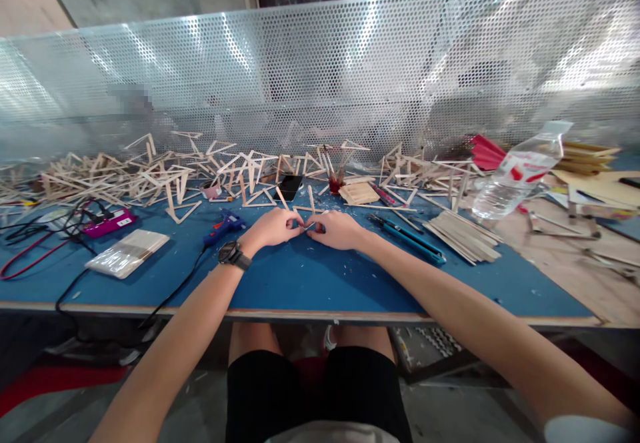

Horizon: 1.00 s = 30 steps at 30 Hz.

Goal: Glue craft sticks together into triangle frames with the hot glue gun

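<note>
Over the middle of the blue table mat (320, 283), my left hand (277, 227) and my right hand (337, 229) meet fingertip to fingertip. Each is closed in a pinch on thin wooden sticks. One stick (281, 196) slants up from behind my left fingers, and another (311, 197) rises behind my right fingers. The point where the sticks meet is small and partly covered by my fingertips. A blue glue gun (223, 225) lies just left of my left hand. To the right of my right hand rests a teal cutter knife (410, 239).
Joined stick frames (100, 176) crowd the table's back along a perforated metal screen (320, 69). A black phone (289, 188) lies behind my hands. On the right are loose sticks (463, 236) and a plastic bottle (520, 173); on the left, a purple power strip (109, 223) and a wrapped pack (129, 253).
</note>
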Motion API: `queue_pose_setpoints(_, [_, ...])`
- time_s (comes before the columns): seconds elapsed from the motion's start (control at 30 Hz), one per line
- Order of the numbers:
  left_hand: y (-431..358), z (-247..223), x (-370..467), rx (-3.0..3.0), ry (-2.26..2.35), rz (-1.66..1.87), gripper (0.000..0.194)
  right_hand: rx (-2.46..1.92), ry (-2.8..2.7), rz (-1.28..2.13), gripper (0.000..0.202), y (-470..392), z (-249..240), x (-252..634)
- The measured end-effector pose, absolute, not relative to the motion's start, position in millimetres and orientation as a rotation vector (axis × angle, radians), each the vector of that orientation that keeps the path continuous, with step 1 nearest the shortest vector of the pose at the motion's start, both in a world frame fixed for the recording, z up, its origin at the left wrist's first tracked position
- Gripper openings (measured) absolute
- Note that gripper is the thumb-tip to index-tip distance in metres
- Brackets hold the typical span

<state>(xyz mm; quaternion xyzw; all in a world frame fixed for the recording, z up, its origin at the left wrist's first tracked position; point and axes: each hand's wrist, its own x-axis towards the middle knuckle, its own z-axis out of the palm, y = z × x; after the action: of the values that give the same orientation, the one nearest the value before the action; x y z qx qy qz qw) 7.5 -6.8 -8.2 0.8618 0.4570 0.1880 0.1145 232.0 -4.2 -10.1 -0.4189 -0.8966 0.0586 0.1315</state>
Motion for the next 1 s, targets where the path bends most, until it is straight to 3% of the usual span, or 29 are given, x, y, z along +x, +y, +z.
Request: queue_pose_setpoints(1.0, [-5.4,-9.7,7.4,2.551,1.354,0.558,0.026,-1.222,-2.62,0.187,0.027,-7.0,-6.8,232.0])
